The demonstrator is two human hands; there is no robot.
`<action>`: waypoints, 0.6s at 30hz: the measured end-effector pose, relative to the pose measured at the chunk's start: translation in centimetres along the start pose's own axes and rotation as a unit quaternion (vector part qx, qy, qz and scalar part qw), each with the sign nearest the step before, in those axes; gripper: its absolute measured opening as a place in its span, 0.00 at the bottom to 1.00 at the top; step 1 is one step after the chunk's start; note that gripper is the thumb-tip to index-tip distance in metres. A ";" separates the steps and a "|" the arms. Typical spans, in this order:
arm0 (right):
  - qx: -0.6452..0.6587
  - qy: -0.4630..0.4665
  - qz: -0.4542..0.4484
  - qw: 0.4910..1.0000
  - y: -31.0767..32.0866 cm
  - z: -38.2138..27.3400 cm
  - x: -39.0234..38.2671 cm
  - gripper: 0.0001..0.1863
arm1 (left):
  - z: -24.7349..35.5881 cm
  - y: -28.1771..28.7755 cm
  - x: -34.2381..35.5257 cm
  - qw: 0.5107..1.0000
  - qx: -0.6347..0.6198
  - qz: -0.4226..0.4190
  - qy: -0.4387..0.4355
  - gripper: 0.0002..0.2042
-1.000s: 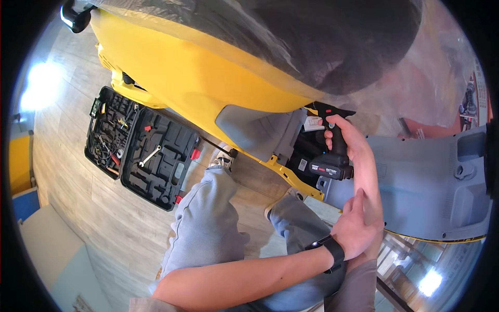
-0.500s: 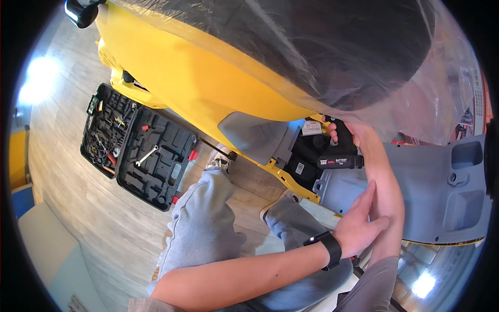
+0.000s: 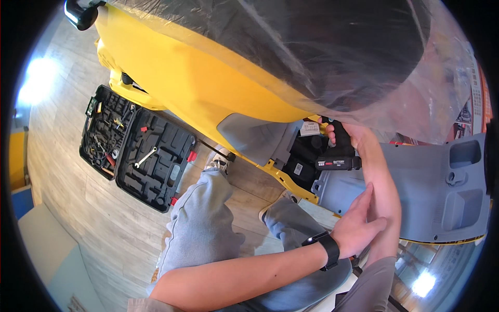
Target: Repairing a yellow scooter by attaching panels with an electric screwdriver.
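Observation:
A black cordless drill (image 3: 339, 139) is gripped by its handle in my right hand (image 3: 353, 133), its battery pack pointing toward me. The drill's front end is hidden under the plastic-wrapped seat (image 3: 332, 57). Beside the drill, an opening in the yellow scooter body (image 3: 182, 67) shows black parts (image 3: 302, 161) and a white label (image 3: 310, 128). My left hand (image 3: 358, 226), with a black watch (image 3: 328, 249) at the wrist, rests against my right forearm. Its fingers are stretched out and the thumb is apart; no tool is in it.
A black tool case (image 3: 150, 177) lies unfolded on the wooden floor at left, with a wrench (image 3: 146, 157) on one half and assorted tools in the other. A grey molded panel (image 3: 416, 182) extends to the right. A beige-and-grey seat (image 3: 54, 244) stands at lower left.

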State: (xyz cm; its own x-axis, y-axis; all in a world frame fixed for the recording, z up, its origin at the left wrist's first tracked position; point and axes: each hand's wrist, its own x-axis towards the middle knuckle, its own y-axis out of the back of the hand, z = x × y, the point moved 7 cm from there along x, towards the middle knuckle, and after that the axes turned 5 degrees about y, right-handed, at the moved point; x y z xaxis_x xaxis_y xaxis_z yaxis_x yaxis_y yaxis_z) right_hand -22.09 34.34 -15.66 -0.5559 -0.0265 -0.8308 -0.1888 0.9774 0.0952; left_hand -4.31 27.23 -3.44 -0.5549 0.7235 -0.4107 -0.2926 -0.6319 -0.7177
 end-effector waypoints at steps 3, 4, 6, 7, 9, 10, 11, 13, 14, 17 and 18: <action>0.028 -0.002 -0.010 1.000 0.4 0.6 0.3 0.17 | -0.3 0.0 0.0 1.000 -0.003 0.004 -0.004 0.46; 0.029 -0.001 -0.011 1.000 0.2 0.5 0.0 0.17 | -0.3 0.0 0.0 1.000 -0.001 0.004 -0.004 0.46; 0.027 0.037 -0.001 0.999 -0.2 -0.3 -1.0 0.19 | -0.3 0.2 -0.1 1.000 0.026 0.005 0.006 0.45; 0.029 0.039 -0.001 0.999 0.0 -0.4 -1.2 0.19 | -0.3 0.2 -0.3 1.000 0.030 0.005 0.006 0.45; 0.138 0.012 -0.018 0.990 0.4 -0.2 -2.1 0.12 | 0.4 0.4 -1.0 0.996 0.086 0.037 0.008 0.38; 0.142 0.014 -0.013 0.990 0.6 0.0 -3.0 0.12 | 0.9 0.4 -1.2 0.995 0.089 0.032 0.010 0.38; 0.166 0.023 -0.005 0.986 0.9 0.3 -4.4 0.13 | 1.3 0.2 -1.3 0.986 0.165 -0.003 0.037 0.31; 0.232 0.018 0.032 0.972 -0.3 0.5 -8.4 0.14 | 1.5 0.0 -1.9 0.966 0.247 -0.037 0.062 0.25; 0.241 0.045 0.034 0.969 0.4 1.4 -10.1 0.15 | 1.5 -0.8 -2.1 0.945 0.318 -0.062 0.037 0.19; 0.271 0.080 0.004 0.959 -1.0 4.9 -13.8 0.18 | 0.5 -0.4 -3.6 0.873 0.465 -0.142 0.042 0.16; 0.266 0.096 0.041 0.958 -0.2 6.0 -16.5 0.20 | -0.4 -1.8 -4.7 0.817 0.518 -0.246 0.050 0.16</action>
State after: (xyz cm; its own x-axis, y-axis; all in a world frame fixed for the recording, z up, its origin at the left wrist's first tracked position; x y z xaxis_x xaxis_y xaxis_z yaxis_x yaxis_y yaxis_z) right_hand -7.96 35.86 -5.24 -0.6999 0.0669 -0.7111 0.2729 0.9451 -0.1796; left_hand -0.92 25.13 -0.40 -0.1198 0.9477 -0.2959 -0.9928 -0.1156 0.0315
